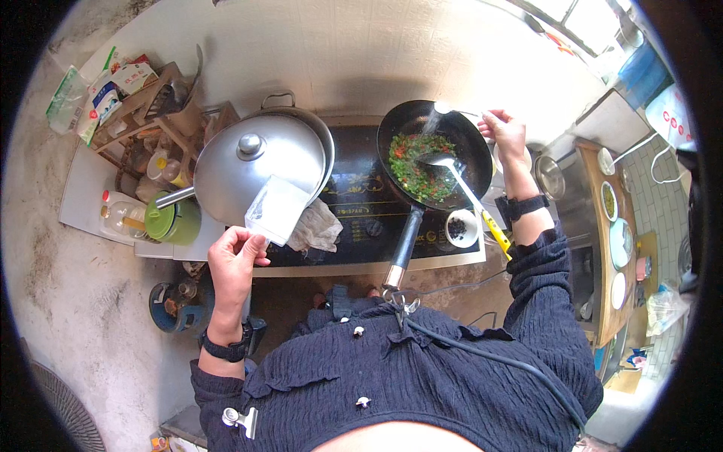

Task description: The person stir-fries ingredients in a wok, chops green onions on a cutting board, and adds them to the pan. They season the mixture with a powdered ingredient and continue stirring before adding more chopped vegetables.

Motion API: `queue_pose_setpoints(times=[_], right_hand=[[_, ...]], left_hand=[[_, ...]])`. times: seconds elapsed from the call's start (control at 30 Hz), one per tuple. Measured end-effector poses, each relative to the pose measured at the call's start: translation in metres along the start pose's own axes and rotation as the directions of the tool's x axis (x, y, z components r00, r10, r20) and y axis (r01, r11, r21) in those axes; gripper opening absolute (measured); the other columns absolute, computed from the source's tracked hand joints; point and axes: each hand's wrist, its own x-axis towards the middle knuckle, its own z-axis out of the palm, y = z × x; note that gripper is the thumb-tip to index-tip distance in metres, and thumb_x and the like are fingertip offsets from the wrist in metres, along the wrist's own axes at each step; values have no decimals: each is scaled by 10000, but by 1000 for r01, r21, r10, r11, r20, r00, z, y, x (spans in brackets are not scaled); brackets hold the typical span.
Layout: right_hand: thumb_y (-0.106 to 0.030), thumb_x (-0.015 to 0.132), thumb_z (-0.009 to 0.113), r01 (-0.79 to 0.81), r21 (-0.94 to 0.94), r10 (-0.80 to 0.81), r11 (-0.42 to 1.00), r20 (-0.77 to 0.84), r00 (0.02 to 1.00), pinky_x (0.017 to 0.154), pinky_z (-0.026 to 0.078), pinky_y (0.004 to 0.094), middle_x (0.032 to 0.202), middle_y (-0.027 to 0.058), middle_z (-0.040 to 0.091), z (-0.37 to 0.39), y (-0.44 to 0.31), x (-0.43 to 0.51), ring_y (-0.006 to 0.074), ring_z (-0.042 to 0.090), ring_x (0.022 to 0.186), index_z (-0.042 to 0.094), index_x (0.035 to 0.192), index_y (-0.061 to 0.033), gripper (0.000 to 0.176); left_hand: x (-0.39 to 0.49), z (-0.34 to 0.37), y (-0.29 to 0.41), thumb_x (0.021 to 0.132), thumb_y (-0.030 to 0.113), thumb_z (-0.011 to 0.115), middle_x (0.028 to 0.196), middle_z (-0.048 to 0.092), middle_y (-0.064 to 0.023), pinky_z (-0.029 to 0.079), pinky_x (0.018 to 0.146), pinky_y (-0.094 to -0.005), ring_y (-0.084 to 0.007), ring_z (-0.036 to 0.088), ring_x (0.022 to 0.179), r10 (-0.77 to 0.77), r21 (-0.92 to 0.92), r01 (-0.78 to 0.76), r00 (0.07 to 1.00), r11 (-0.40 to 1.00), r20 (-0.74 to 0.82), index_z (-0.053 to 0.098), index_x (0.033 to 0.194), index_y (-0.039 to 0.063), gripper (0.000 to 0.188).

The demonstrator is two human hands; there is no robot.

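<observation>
My left hand (pixel 232 257) pinches the edge of a translucent white plastic container (pixel 278 210), tilted in front of the lidded steel pan. My right hand (pixel 504 133) holds the thin handle of a small spoon (pixel 443 107) over the far rim of a black wok (pixel 477 169). White powder (pixel 431 122) falls from the spoon towards chopped green and red pieces (pixel 418 169) in the wok. A metal spatula (pixel 466 189) with a yellow patterned grip leans in the wok, its handle over the near right rim, touched by neither hand.
Left on the black cooktop (pixel 353 152) stands a large pan under a domed steel lid (pixel 260 164), a crumpled cloth (pixel 316 226) beside it. A small white bowl (pixel 461 228) holds dark bits. A green canister (pixel 172 220) is at left; a wooden counter (pixel 609 271) with dishes at right.
</observation>
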Motion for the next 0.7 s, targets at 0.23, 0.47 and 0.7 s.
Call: queue_pose_setpoints(times=[0.23, 0.47, 0.7], right_hand=[[-48, 844, 604, 114, -170, -125, 979, -53, 991, 520, 527, 231, 685, 106, 645, -18, -3, 17, 132, 626, 566, 615, 885, 53, 110], [-68, 852, 591, 197, -438, -242, 877, -49, 969, 521, 520, 228, 645, 62, 643, -22, -12, 25, 104, 629, 551, 644, 876, 14, 101], [-239, 888, 546, 391, -859, -472, 331, 208, 857, 510, 498, 325, 584, 107, 618, -31, -16, 21, 246, 627, 525, 676, 907, -79, 207]], left_hand=[[-7, -2, -1, 880, 206, 633, 672, 566, -14, 499, 527, -207, -61, 531, 567, -11, 11, 11, 1000, 1000, -13, 566, 799, 9, 223], [-10, -4, -2, 881, 245, 632, 674, 562, -12, 496, 530, -208, -58, 527, 575, 0, -6, 0, 1000, 1000, -2, 565, 805, 16, 251], [-11, -4, -1, 863, 168, 654, 671, 570, -14, 506, 527, -205, -60, 540, 572, -7, -27, 7, 1000, 1000, -11, 571, 803, 0, 197]])
